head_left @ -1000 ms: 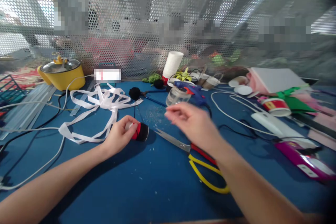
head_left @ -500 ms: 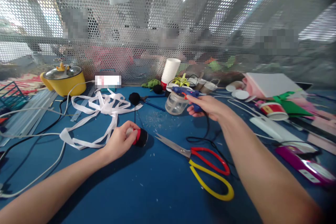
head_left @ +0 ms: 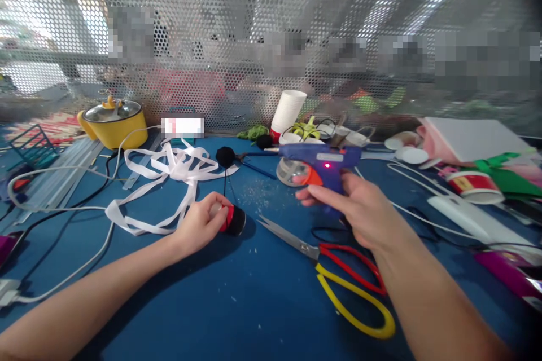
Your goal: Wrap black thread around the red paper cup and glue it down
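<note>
My left hand (head_left: 207, 220) is closed round a small red paper cup (head_left: 228, 219) lying on its side, its far end wrapped in black yarn. A strand runs from it to a black yarn ball (head_left: 225, 156) farther back. My right hand (head_left: 351, 203) grips a blue glue gun (head_left: 322, 159) with an orange trigger and a lit red light, its nozzle pointing left. Below the gun, partly hidden by it, stands a clear plastic container (head_left: 292, 172). Scissors (head_left: 313, 251) with red and yellow handles lie slightly apart between my forearms.
White ribbon (head_left: 178, 163) lies loosely coiled at left, near a yellow pot (head_left: 116, 127) and white cables (head_left: 80, 291). Stacked white cups (head_left: 289, 110) stand at the back. Pliers (head_left: 258, 166) lie behind the cup. At right are a red paper cup (head_left: 477, 187) and a purple device (head_left: 510, 273).
My right hand has brought the glue gun nearer and lifted it clear over the container; its red light now shows. My left hand keeps the cup. The view has shifted slightly left.
</note>
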`<state>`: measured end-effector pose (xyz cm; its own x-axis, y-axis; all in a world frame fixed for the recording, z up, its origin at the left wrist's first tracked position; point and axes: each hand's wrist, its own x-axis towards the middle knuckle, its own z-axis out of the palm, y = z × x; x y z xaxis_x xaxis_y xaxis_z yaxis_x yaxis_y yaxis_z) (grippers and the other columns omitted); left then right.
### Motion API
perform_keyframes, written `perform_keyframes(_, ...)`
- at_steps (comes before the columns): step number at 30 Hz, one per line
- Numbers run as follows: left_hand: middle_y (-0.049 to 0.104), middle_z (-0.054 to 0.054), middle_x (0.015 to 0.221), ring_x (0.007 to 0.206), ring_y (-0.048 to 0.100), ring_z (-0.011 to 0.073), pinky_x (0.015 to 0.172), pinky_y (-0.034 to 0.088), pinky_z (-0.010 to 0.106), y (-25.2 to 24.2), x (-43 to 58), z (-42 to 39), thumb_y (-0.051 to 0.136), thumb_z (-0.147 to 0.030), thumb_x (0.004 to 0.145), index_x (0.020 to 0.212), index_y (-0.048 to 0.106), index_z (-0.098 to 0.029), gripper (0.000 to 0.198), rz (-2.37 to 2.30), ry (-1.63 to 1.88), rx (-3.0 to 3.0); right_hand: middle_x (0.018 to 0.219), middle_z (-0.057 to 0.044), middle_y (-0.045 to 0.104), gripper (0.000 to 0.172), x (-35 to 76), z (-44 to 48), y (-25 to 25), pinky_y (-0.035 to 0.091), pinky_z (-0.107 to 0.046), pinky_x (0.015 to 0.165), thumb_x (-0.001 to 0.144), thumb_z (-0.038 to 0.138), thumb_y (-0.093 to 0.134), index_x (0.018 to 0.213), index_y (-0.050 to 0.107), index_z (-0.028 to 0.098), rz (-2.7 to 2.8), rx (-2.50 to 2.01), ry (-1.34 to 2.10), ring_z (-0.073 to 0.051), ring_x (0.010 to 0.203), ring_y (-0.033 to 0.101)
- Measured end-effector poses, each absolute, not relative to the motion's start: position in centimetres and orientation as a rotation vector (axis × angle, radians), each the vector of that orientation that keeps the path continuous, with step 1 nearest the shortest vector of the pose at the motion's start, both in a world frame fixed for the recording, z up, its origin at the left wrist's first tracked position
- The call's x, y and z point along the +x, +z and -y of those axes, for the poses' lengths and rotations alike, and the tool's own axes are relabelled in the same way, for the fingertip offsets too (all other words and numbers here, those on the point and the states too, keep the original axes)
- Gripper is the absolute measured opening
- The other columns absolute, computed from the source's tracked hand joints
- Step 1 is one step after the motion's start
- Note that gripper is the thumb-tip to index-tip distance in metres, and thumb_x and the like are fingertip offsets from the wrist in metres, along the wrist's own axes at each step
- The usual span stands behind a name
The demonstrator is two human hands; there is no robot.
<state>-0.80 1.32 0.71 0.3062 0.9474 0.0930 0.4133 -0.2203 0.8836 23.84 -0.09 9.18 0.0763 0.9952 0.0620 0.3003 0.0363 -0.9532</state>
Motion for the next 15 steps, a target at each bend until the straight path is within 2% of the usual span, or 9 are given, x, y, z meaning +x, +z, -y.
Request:
perform_keyframes(5, 0.051, -0.004, 0.054, 0.045, 0.042, 0.0085, 0.045, 0.031, 0.018, 0.8, -1.0, -1.4, 0.046, -0.027, 0.08, 0.09, 0.057, -0.016, 0.018, -1.223, 0.872, 1.776, 0.062, -0.003, 0.062, 0.026, 22.6, 2.3, 7.4, 0.049, -0.026, 0.049, 0.077, 0.041, 0.059, 0.078, 0.065, 0.016, 1.575, -1.477, 1.183, -0.013, 0.052, 0.056)
perform_keyframes(8, 0.048, -0.006, 0.05, 0.042, 0.04, 0.0076, 0.043, 0.029, 0.018, 0.9, -1.0, -1.4, 0.046, -0.026, 0.081, 0.089, 0.057, -0.016, 0.017, -1.244, 0.872, 1.795, 0.05, 0.001, 0.055, 0.028, 21.6, 2.9, 6.2, 0.046, -0.024, 0.045, 0.078, 0.042, 0.055, 0.085, 0.064, 0.016, 1.648, -1.515, 1.226, -0.012, 0.045, 0.051)
perform_keyframes(10, 0.05, -0.005, 0.05, 0.041, 0.041, 0.0074, 0.043, 0.029, 0.017, 1.0, -1.0, -1.4, 0.045, -0.028, 0.082, 0.09, 0.056, -0.015, 0.018, -1.235, 0.86, 1.786, 0.047, 0.003, 0.052, 0.029, 21.1, 3.3, 5.6, 0.045, -0.024, 0.043, 0.077, 0.042, 0.055, 0.088, 0.063, 0.016, 1.676, -1.561, 1.223, -0.012, 0.042, 0.05)
perform_keyframes(15, 0.051, -0.005, 0.05, 0.042, 0.041, 0.0073, 0.043, 0.029, 0.017, 1.1, -1.0, -1.4, 0.043, -0.027, 0.083, 0.089, 0.056, -0.016, 0.018, -1.245, 0.84, 1.796, 0.041, 0.003, 0.05, 0.026, 20.6, 4.2, 5.0, 0.042, -0.027, 0.039, 0.075, 0.047, 0.056, 0.071, 0.059, 0.021, 1.766, -1.689, 1.033, -0.015, 0.037, 0.05)
